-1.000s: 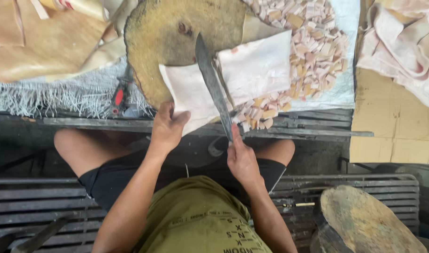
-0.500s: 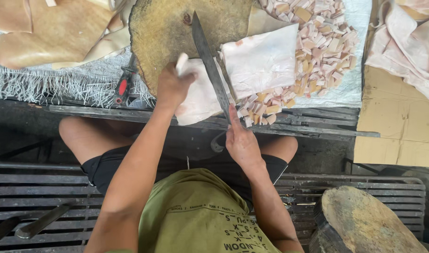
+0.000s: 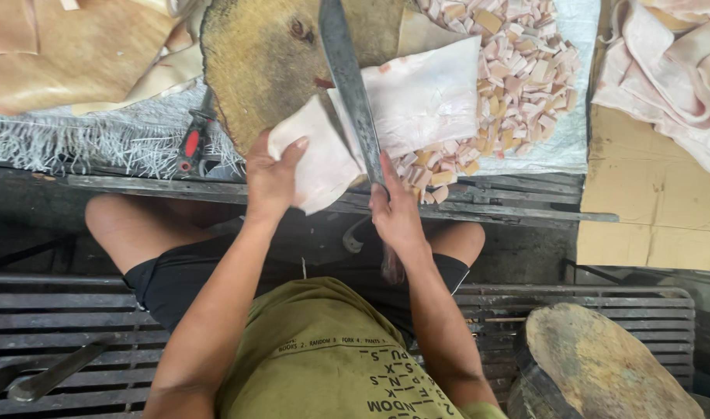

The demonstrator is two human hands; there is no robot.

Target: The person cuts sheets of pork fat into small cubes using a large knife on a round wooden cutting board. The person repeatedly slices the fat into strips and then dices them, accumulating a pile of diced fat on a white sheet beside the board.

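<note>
The person sits with knees apart at a low bench made of dark metal slats, looking straight down at the work. The right hand has its grip clamped on the handle of a long, dark cleaver-style knife, and the blade runs away from the person, up across a pale slab of pork skin and fat. The slab lies on a round wooden chopping block (yellowish, well worn) at the far middle of the scene. The left hand has its grip closed on the near left corner of the slab, fingers curled under the edge and thumb on top, lifting that flap a bit just left of the blade.

Just right of the block sits a heap of small cut cubes, pinkish white with some tan ones, spread on a pale sheet; no bowl or tray holds them, they're loose. Further right, more pale uncut strips lie on flattened cardboard. On the far left are big tan sheets of skin over a frayed woven mat, with a red-handled tool lying at its edge. A second wooden block sits near right.
</note>
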